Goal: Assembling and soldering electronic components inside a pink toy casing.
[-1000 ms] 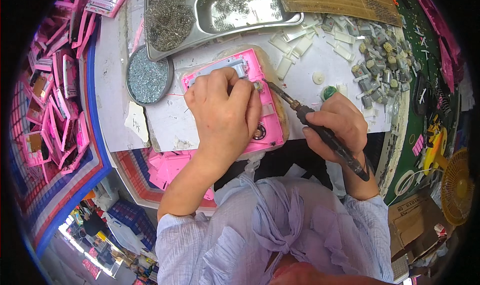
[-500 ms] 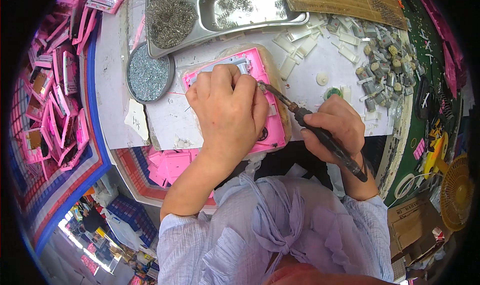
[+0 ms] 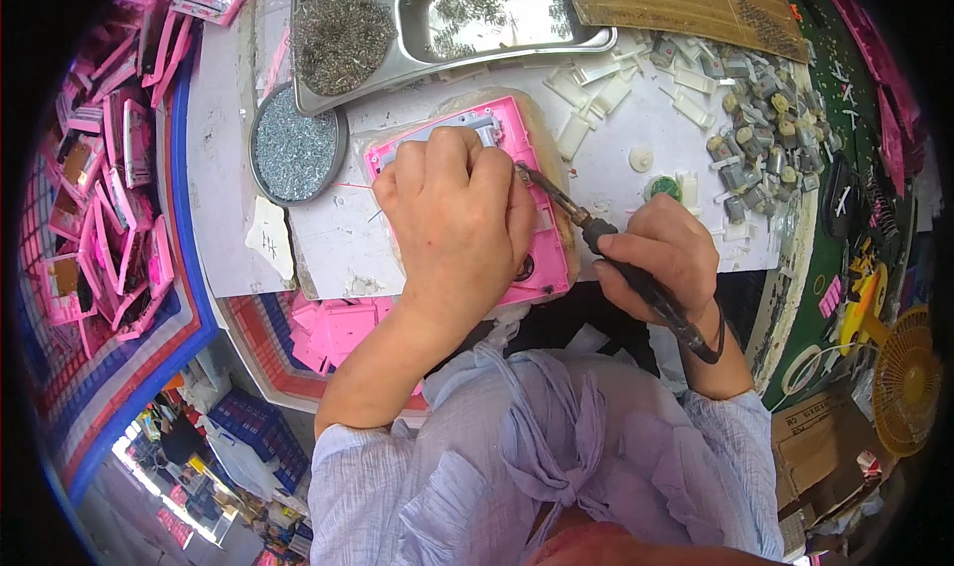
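A pink plastic case [image 3: 545, 258] with a grey inner part lies on a pale, padded block [image 3: 558, 183] at the middle of the table. Over the case bends my left hand [image 3: 452, 203], its fingers closed and pointing down into it; the hand itself hides whatever they pinch. A black-handled soldering iron [image 3: 644, 286] is gripped in my right hand [image 3: 668, 258]. Its metal tip meets the case's inside right beside my left fingertips. Thin wire ends stick out to the left of my left hand.
Behind the case stand a metal tray [image 3: 601, 39] of small screws or springs and a brown board [image 3: 686, 9]. A round dish [image 3: 298, 149] of tiny metal pieces is at left. Small grey motors [image 3: 770, 144] and white plastic parts [image 3: 596, 94] lie right. Pink cases [image 3: 109, 228] fill a left-hand basket.
My right hand and the iron's handle have shifted very slightly left and down, with the tip staying in the same spot. My left hand remains nearly still over the case.
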### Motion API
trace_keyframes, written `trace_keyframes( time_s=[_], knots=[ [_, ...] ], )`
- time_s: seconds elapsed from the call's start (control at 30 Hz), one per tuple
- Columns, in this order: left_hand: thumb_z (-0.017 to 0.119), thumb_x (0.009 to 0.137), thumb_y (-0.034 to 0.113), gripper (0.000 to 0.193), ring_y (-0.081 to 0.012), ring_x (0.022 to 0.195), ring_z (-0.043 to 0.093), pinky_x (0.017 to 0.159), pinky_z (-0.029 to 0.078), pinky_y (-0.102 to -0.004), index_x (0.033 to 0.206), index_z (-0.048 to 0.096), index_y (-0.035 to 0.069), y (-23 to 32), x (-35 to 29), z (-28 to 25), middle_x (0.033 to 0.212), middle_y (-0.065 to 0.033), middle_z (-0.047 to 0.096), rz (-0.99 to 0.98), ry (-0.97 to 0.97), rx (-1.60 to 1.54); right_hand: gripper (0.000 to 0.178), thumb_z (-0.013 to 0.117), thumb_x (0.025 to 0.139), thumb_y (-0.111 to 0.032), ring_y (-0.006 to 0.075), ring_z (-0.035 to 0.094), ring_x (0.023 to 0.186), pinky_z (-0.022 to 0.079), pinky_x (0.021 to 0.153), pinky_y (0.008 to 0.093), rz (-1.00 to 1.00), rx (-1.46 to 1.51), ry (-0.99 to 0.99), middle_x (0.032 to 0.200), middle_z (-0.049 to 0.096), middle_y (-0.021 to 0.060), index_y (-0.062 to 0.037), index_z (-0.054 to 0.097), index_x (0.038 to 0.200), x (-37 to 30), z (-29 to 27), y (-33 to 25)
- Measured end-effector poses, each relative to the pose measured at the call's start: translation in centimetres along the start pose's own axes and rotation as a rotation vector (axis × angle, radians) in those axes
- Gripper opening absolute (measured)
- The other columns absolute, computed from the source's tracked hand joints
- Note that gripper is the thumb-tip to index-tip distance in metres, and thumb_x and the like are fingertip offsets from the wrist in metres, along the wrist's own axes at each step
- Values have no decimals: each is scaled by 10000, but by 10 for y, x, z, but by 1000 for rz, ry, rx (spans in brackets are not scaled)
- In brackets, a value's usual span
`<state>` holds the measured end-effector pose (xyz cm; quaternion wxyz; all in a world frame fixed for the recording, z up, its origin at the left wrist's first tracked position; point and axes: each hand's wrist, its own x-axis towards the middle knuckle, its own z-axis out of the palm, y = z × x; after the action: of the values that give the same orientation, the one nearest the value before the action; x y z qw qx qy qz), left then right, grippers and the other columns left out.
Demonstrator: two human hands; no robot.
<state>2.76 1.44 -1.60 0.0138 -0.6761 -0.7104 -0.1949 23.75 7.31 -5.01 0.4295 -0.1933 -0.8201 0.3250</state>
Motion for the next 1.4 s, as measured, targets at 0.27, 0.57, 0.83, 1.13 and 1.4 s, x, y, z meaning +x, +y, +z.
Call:
trace_keyframes(
  time_s=[0.27,0.57,0.83,1.13,1.4],
  knots=[
    [754,752,127,161,-292,914,519,815,348,-435,884,666,104,0,-1,1,953,-74,546,3,15,6,409,849,658,21,220,555,588,426,517,325,-9,-36,46,723,596,40,-71,720,1036,-2,-10,-4],
    [744,759,146,140,-292,904,515,809,344,-440,858,655,101,1,0,0,948,-76,542,8,15,29,416,848,657,18,222,557,592,433,520,329,4,-21,65,721,592,44,-73,718,1042,-2,-9,-5],
    [734,743,161,135,-290,878,509,799,341,-448,788,626,92,4,3,-1,934,-80,541,28,28,66,409,846,664,29,226,559,598,433,524,325,14,-35,59,720,587,53,-66,713,1039,-3,-19,-5],
    [728,739,152,134,-286,864,506,786,333,-443,769,613,92,4,4,-1,924,-86,538,49,21,82,387,837,681,34,228,565,597,432,525,323,-3,-42,69,714,590,59,-39,705,1037,-6,-25,-2],
    [736,742,162,141,-285,870,510,797,336,-444,780,621,90,3,4,-2,931,-86,544,64,19,92,391,833,680,37,228,567,598,432,525,323,-4,-42,82,711,590,56,-41,704,1040,-5,-25,-2]
  ],
)
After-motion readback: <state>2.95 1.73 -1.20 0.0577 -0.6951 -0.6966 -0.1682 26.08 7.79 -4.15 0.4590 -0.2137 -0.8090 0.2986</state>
